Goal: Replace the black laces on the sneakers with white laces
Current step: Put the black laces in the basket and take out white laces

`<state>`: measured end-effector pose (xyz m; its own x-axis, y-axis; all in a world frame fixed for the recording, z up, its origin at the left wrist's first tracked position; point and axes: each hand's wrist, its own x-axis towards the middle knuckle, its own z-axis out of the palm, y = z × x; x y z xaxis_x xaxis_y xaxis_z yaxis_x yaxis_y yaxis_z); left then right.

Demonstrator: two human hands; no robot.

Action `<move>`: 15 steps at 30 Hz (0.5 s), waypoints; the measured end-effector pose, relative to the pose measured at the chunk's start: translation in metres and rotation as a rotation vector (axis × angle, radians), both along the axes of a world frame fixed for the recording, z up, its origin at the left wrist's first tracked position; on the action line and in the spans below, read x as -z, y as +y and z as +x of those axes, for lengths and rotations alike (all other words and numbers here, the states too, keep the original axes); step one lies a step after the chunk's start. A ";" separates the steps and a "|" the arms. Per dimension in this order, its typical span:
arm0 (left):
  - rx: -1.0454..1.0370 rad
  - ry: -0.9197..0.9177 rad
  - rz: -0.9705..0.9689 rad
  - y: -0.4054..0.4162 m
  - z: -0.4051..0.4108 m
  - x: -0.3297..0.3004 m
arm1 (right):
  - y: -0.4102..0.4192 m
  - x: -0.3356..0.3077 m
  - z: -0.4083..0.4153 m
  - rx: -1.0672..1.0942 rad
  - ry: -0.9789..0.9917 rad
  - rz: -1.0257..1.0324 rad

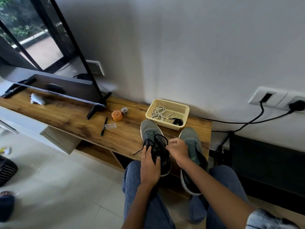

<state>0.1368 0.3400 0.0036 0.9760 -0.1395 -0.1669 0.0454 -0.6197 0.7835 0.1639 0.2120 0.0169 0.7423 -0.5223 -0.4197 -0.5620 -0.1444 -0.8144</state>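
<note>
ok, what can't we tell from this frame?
- Left sneaker, head view: eyelets still laced hidden by left hand and right hand.
- Right sneaker: its eyelets hidden by the right forearm.
- Basket: dark item beside the white laces too small to identify.

Our left hand [149, 164] grips the left sneaker [155, 144] on the wooden table [66, 116]; our right hand [177, 148] pinches its black lace [162, 138]; white laces [159, 113] lie in the basket [179, 125].

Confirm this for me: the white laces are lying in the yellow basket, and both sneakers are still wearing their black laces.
Not quite. The head view shows the white laces in the yellow basket, but only the left sneaker has a black lace; the right sneaker shows none.
</note>
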 end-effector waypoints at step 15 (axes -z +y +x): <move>0.099 -0.030 -0.425 -0.060 -0.005 -0.068 | -0.060 -0.094 -0.026 0.045 -0.379 0.378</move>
